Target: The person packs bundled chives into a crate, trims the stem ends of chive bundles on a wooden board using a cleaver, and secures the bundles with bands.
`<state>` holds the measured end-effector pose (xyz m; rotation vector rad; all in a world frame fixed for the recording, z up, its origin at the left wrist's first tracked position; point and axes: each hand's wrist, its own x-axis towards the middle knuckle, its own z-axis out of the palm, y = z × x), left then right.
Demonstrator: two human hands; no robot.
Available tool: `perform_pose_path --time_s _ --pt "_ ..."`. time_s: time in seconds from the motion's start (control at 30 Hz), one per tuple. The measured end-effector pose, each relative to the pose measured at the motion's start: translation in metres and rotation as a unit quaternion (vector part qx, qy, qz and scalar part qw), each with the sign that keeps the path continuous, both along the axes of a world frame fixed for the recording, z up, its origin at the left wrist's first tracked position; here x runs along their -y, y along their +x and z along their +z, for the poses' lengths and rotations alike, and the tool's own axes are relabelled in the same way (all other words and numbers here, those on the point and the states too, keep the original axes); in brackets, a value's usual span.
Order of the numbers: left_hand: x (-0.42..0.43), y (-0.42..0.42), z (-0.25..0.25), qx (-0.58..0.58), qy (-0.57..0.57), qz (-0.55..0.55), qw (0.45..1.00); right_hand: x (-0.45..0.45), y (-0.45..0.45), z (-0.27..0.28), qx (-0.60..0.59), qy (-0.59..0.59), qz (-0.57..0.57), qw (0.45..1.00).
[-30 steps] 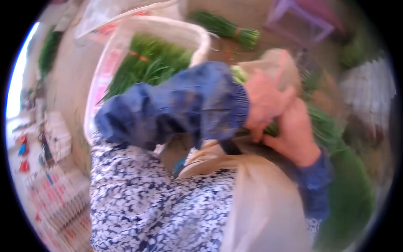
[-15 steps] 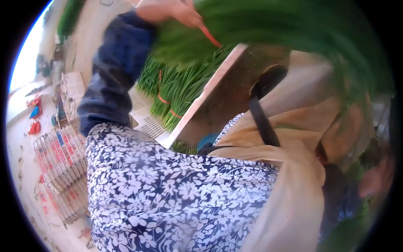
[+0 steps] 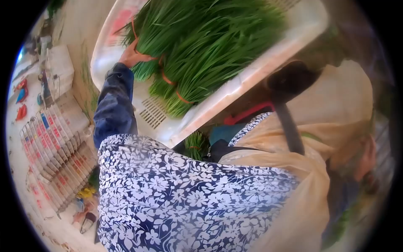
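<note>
Inside the white crate (image 3: 239, 90), at its left end, lies a green bundle (image 3: 168, 33) of long, thin leaves, its bound end turned toward the left hand (image 3: 135, 56). The left hand reaches over the near side of the crate and curves around this end, thumb and fingers on different sides of the stems, with the bundle pinched between them. Next to it in the crate, other bundles (image 3: 218, 67) lie fastened by orange bands (image 3: 184, 98); slots show in the crate floor beside their stem ends. Well to the right of the crate is the right hand (image 3: 366, 159), blurred and near the tan cloth (image 3: 340, 92); its grip cannot be determined. Just below the crate's near corner sits a small banded bundle (image 3: 195, 145). Left of the crate, well apart from it, stand stacked containers (image 3: 54, 143) with red markings.
</note>
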<state>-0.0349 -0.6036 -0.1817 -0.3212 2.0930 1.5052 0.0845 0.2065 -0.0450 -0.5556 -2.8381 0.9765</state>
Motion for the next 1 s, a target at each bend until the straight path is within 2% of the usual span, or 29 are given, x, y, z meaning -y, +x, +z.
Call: perform_pose_path --time_s 0.03,0.1,0.13,0.2,0.23,0.27,0.3,0.33,0.37,0.4,0.43,0.47,0.5,0.57,0.63,0.67,0.7,0.73,0.77,0.8,0.87,0.93,1.0 --pt "0.01 0.013 -0.008 0.008 0.0 0.012 1.0 0.002 -0.007 0.0 0.008 0.0 0.012 1.0" --pt "0.016 0.015 -0.025 -0.047 -0.173 -0.043 0.983 0.003 -0.021 0.005 0.007 0.006 0.014 1.0" --pt "0.01 0.022 -0.032 -0.05 -0.169 -0.04 0.984 0.006 -0.027 0.009 0.004 0.011 0.016 1.0" --pt "-0.008 0.042 -0.042 -0.061 -0.369 -0.07 0.925 0.013 -0.032 0.014 0.001 0.027 0.089 0.996" --pt "-0.012 0.041 -0.042 -0.067 -0.363 -0.07 0.927 0.011 -0.031 0.018 -0.004 0.034 0.087 0.996" --pt "-0.01 0.042 -0.04 -0.073 -0.217 -0.031 0.973 0.007 -0.025 0.021 0.01 0.06 0.079 0.995" --pt "-0.005 0.049 -0.038 -0.07 -0.07 0.012 0.995 0.004 -0.019 0.023 0.03 0.082 0.076 0.993" --pt "0.005 0.052 -0.04 0.012 -0.059 0.02 0.998 -0.008 -0.009 0.023 0.01 0.115 0.135 0.984" --pt "0.011 0.057 -0.047 0.005 -0.062 0.019 0.998 -0.019 -0.001 0.023 -0.014 0.148 0.192 0.97" --pt "0.017 0.068 -0.062 -0.035 -0.124 -0.015 0.992 -0.022 0.008 0.025 0.015 0.129 0.114 0.985" --pt "0.003 0.071 -0.047 -0.07 -0.188 -0.043 0.979 -0.024 0.013 0.025 0.049 0.106 0.042 0.992" --pt "-0.01 0.07 -0.032 -0.018 -0.295 -0.058 0.954 -0.029 0.017 0.021 0.045 0.066 0.012 0.997" --pt "-0.001 0.073 -0.037 -0.025 -0.301 -0.051 0.952 -0.032 0.017 0.012 0.033 0.044 -0.009 0.998" --pt "0.021 0.071 -0.066 -0.031 -0.116 0.005 0.993 -0.038 0.016 -0.006 0.007 0.0 -0.05 0.999" --pt "0.002 0.05 -0.055 -0.079 -0.123 0.052 0.988 -0.013 -0.012 0.0 -0.021 0.007 0.004 1.0" --pt "-0.01 0.036 -0.051 -0.1 -0.234 0.034 0.966 0.003 -0.031 0.003 -0.054 -0.026 0.035 0.998" --pt "-0.026 0.024 -0.052 -0.119 -0.342 0.016 0.932 0.032 -0.054 0.014 -0.07 0.008 0.111 0.991" --pt "-0.054 0.026 -0.054 -0.107 -0.381 0.043 0.917 0.066 -0.075 0.03 -0.081 0.045 0.183 0.979" --pt "-0.073 0.032 -0.055 -0.092 -0.459 0.015 0.884 0.099 -0.092 0.045 -0.087 0.075 0.264 0.958" --pt "-0.079 0.038 -0.059 -0.106 -0.478 0.008 0.872 0.134 -0.105 0.052 -0.093 0.103 0.339 0.931" --pt "-0.083 0.045 -0.061 -0.111 -0.501 0.003 0.858 0.207 -0.13 0.054 -0.081 0.05 0.487 0.868" --pt "-0.078 0.029 -0.052 -0.06 -0.475 0.014 0.878 0.261 -0.136 0.029 -0.061 0.012 0.56 0.826" --pt "-0.079 0.024 -0.052 -0.063 -0.489 0.01 0.87 0.297 -0.128 -0.009 -0.043 0.074 0.645 0.759"
